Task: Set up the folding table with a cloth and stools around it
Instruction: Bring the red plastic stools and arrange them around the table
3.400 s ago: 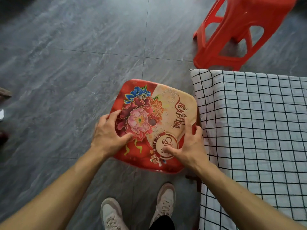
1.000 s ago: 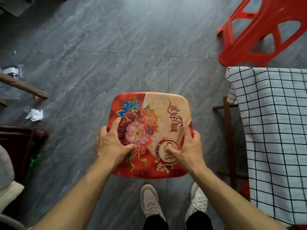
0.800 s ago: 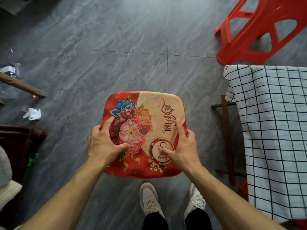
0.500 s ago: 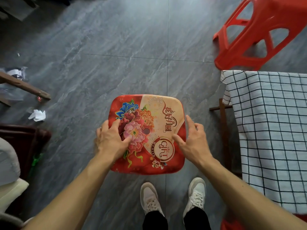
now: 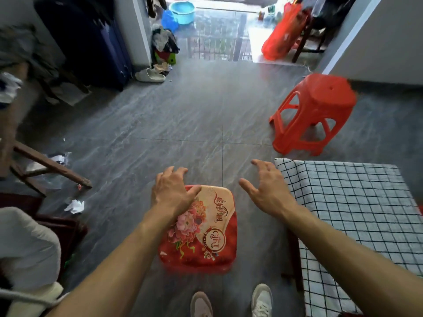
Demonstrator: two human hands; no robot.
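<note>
A red stool with a flower-printed seat stands on the grey floor in front of my feet. My left hand hovers over its far left corner with loose fingers, holding nothing. My right hand is spread in the air to the right of the stool, beside the table's corner. The folding table, covered with a white black-checked cloth, is at the right. A plain red plastic stool stands on the floor beyond the table.
A dark wooden frame and crumpled paper lie on the floor at the left. Suitcases, shoes and a balcony doorway are far ahead. A pale cushion is at the lower left.
Both hands have come off the flowered stool, which now stands on the floor. My head has tilted up, so the room ahead shows.
</note>
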